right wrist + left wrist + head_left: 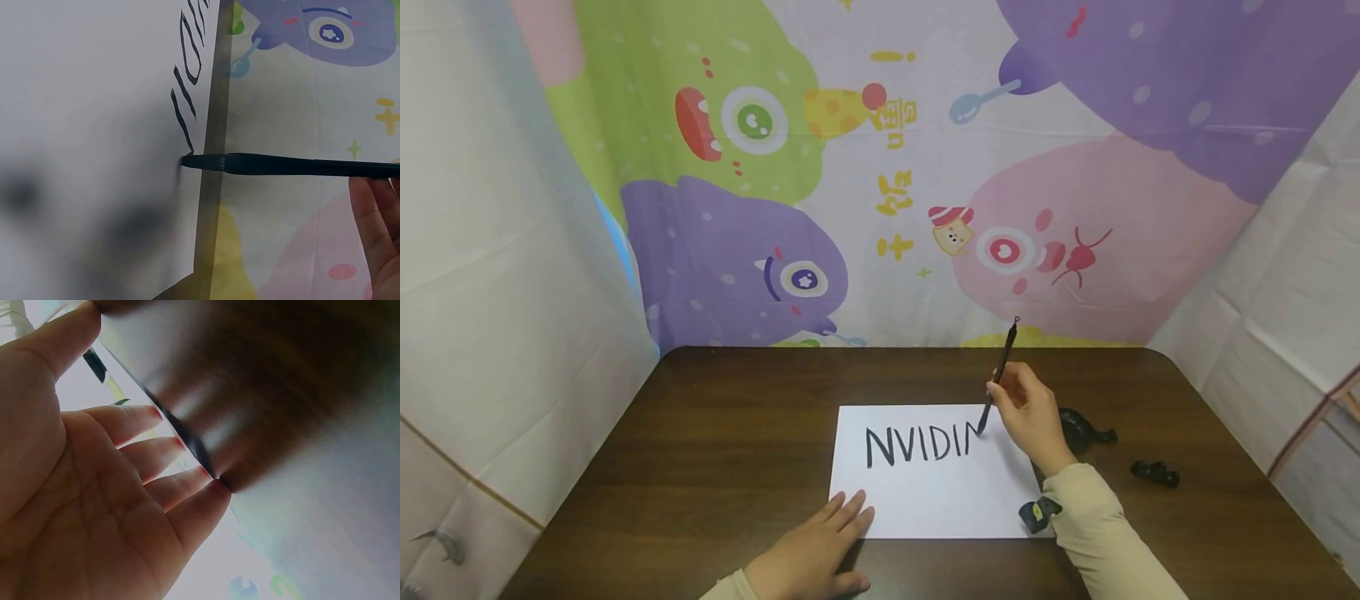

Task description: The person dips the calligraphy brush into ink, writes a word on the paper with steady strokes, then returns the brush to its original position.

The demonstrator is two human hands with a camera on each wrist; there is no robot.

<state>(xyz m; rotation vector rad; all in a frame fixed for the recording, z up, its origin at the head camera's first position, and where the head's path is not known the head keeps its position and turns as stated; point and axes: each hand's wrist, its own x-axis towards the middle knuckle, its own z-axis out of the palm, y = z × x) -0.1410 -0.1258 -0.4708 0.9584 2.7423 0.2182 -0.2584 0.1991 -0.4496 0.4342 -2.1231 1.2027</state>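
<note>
A white sheet of paper [940, 508] lies on the table, with black brush letters [917, 446] reading "NVIDI" and the strokes of one further letter. My right hand [1028, 412] pinches the dark shaft of a writing brush [1006, 354] above the sheet's upper right. In the right wrist view the bristles of the brush [206, 162] touch the paper at the end of a stroke. My left hand [816, 546] rests at the sheet's lower left corner, fingers extended onto it. The left wrist view shows its palm [106, 494] and fingertips along the paper edge.
Right of the sheet, partly behind my right hand, sits a round black object [1077, 429] with a short projection. A small dark object [1156, 474] lies farther right. Behind the brown table [722, 433] hangs a cartoon-printed cloth [887, 317]; pale cloth [512, 208] flanks the sides.
</note>
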